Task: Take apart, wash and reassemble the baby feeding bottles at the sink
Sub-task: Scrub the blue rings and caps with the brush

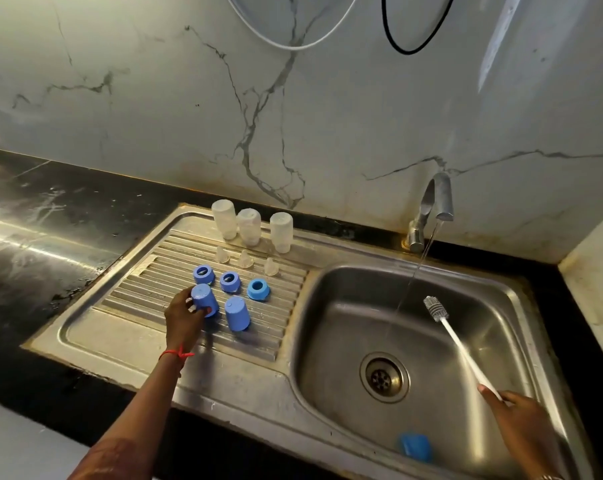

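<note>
Clenched left hand [184, 315] round a blue cap [204, 299] on the drainboard [120, 327], centre left; held the bottle brush [436, 308] in right hand [522, 420], lower right.
Risked toppling the neighbouring cap [237, 313] and rings [230, 281] just beside on lifting, or losing a wet grip. Had tap [438, 199] running into the basin [345, 306]; had bottles [249, 226] and teats [245, 259] in rows above.

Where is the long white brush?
In the head view, the brush is on the right, held by the right hand over the sink basin. Its bristles are just right of the water stream.
</note>
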